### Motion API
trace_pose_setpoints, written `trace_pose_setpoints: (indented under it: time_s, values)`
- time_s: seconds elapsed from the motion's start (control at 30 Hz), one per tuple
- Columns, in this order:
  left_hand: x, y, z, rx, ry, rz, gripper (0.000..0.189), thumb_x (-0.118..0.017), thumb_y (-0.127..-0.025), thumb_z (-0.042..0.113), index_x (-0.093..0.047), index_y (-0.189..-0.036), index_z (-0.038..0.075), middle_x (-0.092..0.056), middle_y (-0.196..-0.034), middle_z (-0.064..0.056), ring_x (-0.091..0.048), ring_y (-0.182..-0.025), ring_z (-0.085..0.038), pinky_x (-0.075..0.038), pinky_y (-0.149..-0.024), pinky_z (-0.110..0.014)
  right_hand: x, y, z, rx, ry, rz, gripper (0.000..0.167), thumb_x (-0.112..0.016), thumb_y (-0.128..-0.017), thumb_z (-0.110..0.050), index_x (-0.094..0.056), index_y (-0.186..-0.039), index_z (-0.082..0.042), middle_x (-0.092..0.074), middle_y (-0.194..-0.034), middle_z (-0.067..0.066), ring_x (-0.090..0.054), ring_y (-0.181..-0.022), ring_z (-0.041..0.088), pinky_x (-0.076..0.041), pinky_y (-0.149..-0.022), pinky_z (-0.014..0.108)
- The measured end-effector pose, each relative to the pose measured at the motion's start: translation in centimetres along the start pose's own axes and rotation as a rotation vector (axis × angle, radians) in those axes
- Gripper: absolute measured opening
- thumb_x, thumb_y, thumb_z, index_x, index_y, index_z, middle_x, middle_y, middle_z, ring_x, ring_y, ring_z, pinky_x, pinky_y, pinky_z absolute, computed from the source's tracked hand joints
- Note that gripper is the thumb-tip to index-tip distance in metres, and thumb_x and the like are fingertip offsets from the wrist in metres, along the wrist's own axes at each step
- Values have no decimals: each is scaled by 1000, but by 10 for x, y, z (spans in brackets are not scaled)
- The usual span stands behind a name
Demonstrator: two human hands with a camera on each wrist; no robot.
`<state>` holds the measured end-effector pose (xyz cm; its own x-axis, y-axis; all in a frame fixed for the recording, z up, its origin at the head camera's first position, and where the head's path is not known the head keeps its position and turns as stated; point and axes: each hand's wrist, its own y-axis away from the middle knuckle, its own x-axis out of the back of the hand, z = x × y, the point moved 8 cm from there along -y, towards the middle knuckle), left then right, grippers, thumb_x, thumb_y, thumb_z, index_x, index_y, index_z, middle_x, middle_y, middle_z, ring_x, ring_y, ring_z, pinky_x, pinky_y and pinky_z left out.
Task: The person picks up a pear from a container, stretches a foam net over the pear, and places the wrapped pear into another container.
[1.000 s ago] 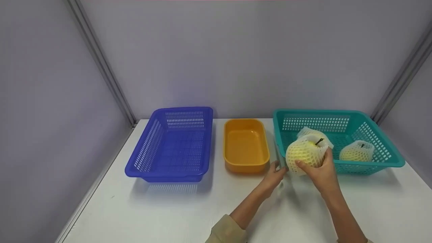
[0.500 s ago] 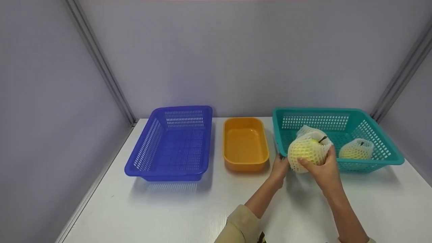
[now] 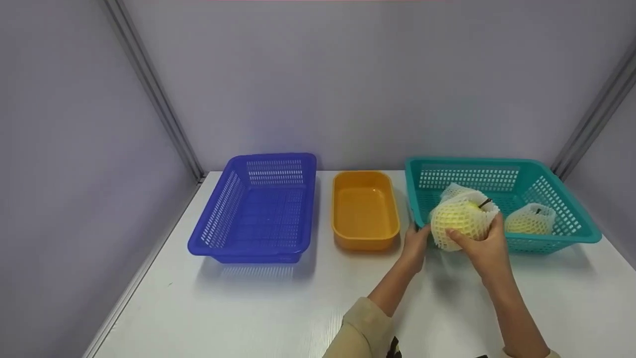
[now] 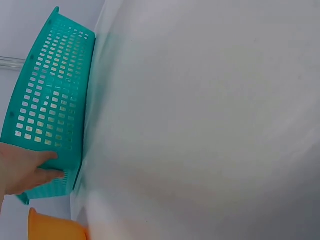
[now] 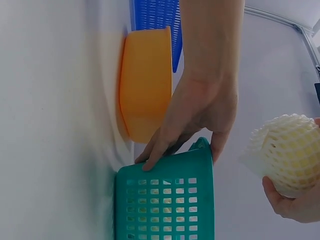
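A round yellow pear (image 3: 459, 223) with a dark stem, wrapped in a white foam net, is in my right hand (image 3: 489, 253), thumb on its near side. It is held over the front edge of a teal basket (image 3: 467, 160). My left hand (image 3: 415, 248) grips that basket's near left corner; in the right wrist view its fingers (image 5: 156, 150) lie against the outer wall. Inside the basket, one netted fruit (image 3: 454, 190) is partly hidden behind the held pear. Another netted pear (image 3: 529, 221) lies to the right.
Left of the teal basket stands an orange tub (image 3: 365, 243). Farther left is a blue basket (image 3: 248, 251). All three stand on a white table (image 3: 238, 318) along a grey back wall (image 3: 348, 84), with side walls left and right.
My left hand has moved right and up from beside the orange tub to the teal basket's corner and taken hold there. The right hand with the pear has shifted slightly right.
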<state>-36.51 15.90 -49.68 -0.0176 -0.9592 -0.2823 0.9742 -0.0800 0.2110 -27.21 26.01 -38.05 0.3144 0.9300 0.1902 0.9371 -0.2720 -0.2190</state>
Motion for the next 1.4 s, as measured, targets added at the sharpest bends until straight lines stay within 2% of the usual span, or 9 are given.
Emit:
trace_pose_setpoints:
  time_s: [0.13,0.27,0.47,0.6,0.73,0.9,1.2,1.4]
  values:
    - [-2,1,-1,2,42,-11,60,-62,-83,22,-39,-136,4,-44,-133,-10,-40,-121,-24,-31,-101,-41,12,-7,0,16,-32,43,74,-70,-82,-12,-19,-137,-11,-35,-121,3,-41,-104,13,-42,-75,11]
    - [-2,1,0,6,47,-25,59,-60,-87,21,-36,-138,2,-41,-137,-11,-37,-124,-25,-30,-101,-42,29,-22,3,-22,47,91,76,-69,-82,-20,-17,-136,-13,-33,-125,5,-39,-109,16,-42,-79,14]
    - [-2,0,2,-5,19,-34,56,-57,-89,22,-36,-138,4,-40,-138,-10,-37,-125,-24,-30,-101,-42,57,-56,11,-88,150,156,84,-67,-82,-34,-10,-138,-12,-27,-132,12,-34,-117,23,-40,-89,29]
    - [-1,-1,3,-7,4,-27,55,-57,-89,22,-37,-137,4,-41,-137,-10,-37,-125,-24,-30,-101,-42,64,-78,20,-83,232,160,91,-67,-80,-40,-7,-140,-8,-26,-135,19,-33,-119,31,-37,-91,45]
    - [-1,-2,4,-7,-1,-22,56,-58,-89,22,-37,-137,4,-41,-137,-9,-37,-125,-24,-29,-102,-42,62,-95,33,-51,394,105,95,-66,-79,-43,-7,-141,-3,-25,-134,28,-34,-115,43,-35,-87,56]
    - [0,-2,2,-3,4,-8,59,-60,-87,20,-36,-138,2,-40,-138,-10,-35,-126,-26,-29,-102,-42,53,-109,53,-50,579,-7,94,-66,-78,-40,-11,-138,6,-25,-126,36,-37,-103,51,-36,-79,61]
    - [-1,-1,2,-8,3,0,59,-61,-87,21,-36,-138,2,-40,-138,-11,-36,-126,-26,-30,-101,-43,51,-117,74,-115,693,-183,102,-66,-79,-42,-4,-136,15,-16,-126,46,-30,-104,61,-33,-79,65]
    - [0,0,3,-10,0,-6,60,-60,-87,23,-36,-138,3,-40,-138,-11,-36,-126,-26,-30,-101,-42,49,-118,88,-153,786,-319,105,-65,-78,-44,-3,-131,23,-13,-124,51,-27,-105,62,-34,-77,66]
